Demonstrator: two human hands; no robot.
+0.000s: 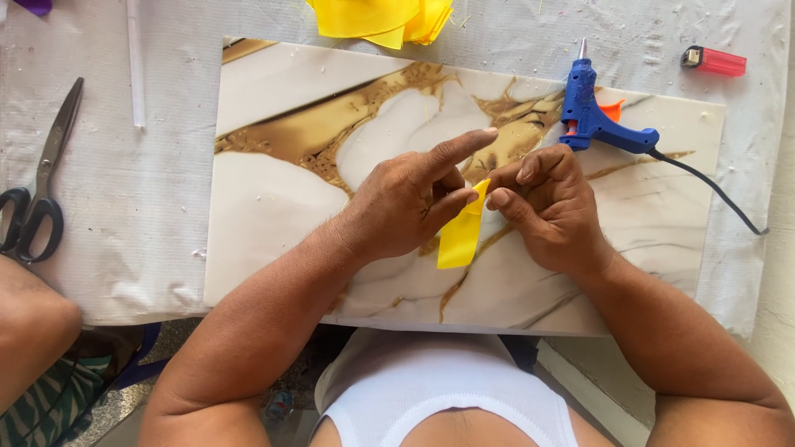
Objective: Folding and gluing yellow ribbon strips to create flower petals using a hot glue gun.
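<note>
I've got the yellow strip [458, 238] pinched at its top end between left hand [406, 203] and right hand [546, 203], over the tile [273, 199], left of the glue gun [592, 116]. Looks featherlight and floppy, so I'd grip near the fold.

Both hands meet mid-frame over a white-and-gold marbled board [273, 207]: left hand [402, 203] and right hand [551, 207] pinch the top of a yellow ribbon strip [460, 236], left index finger pointing up-right. Blue glue gun [592, 116] lies on the board's upper right corner, black cord trailing right, red lighter [714, 60] beyond it. Scissors [37, 182] at left edge, clear glue stick [135, 62] upper left, yellow ribbon pile [381, 18] top centre, all on white cloth [124, 232].
</note>
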